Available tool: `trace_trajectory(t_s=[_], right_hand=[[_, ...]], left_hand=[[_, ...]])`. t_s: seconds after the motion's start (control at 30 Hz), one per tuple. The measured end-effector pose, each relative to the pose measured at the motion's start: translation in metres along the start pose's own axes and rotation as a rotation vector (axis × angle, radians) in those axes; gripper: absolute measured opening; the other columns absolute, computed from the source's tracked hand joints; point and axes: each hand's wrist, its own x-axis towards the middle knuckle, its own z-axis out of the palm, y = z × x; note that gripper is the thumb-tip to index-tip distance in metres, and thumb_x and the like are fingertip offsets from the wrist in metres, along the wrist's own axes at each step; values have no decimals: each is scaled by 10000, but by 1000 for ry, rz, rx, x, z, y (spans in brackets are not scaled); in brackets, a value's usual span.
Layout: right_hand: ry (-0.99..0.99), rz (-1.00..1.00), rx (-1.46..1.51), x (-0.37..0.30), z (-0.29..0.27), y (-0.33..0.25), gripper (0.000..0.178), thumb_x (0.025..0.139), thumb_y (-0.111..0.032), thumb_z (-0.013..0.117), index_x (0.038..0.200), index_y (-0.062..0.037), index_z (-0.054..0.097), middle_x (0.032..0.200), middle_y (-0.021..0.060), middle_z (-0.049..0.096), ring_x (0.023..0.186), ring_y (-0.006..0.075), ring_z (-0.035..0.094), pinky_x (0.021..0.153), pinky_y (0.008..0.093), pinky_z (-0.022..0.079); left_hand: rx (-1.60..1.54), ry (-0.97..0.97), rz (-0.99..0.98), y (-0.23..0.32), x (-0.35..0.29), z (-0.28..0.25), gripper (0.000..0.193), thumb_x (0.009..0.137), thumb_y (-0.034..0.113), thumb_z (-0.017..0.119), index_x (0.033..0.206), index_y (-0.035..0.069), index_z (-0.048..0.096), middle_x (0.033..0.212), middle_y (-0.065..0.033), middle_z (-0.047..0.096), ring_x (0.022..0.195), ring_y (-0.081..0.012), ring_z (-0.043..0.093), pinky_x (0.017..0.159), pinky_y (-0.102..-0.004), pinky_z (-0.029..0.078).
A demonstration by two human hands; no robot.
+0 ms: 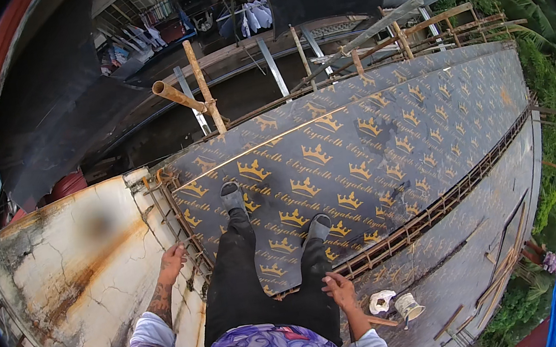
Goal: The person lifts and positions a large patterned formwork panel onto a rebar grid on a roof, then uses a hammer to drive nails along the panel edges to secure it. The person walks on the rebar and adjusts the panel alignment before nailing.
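Note:
My left hand (173,259) hangs beside the rusty rebar cage (193,248) at the edge of the stained concrete slab (85,251). Its fingers are loosely bent, and I see nothing in them. Near my right thigh, my right hand (340,290) is also loosely curled, with no object visible in it. Both my feet, in grey footwear, stand on dark plywood panels (360,155) printed with gold crowns. A long thin strip (260,148) lies across the panels ahead of my feet.
A rebar-lined gap (436,200) divides the panels from a lower grey deck (482,231). A whitish bucket (408,306) and a white bag (381,301) sit right of my right hand. Bamboo posts (204,88) and metal supports line the far edge. Hanging clothes (256,18) show beyond.

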Motion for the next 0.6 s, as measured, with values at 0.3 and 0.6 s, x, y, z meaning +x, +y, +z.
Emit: trace_trajectory(t_s=[0.3,0.6], right_hand=[[109,-259,70,-32,-38,-3,399,945,-366,588,1177,-48,657,962,177,716,959,315,693,834,386,531],[570,69,574,-51,-130,332,360,928,-355,610,1103,-49,687,940,145,722,795,283,709,770,391,544]], left_hand=[[226,-142,-66,14,-42,33,540,945,438,574,1337,70,525,1123,-97,644,805,-195,643,624,-292,492],[925,-377,119,33,-128,232,466,985,377,541,1307,40,563,1066,-83,643,811,-173,622,621,-278,507]])
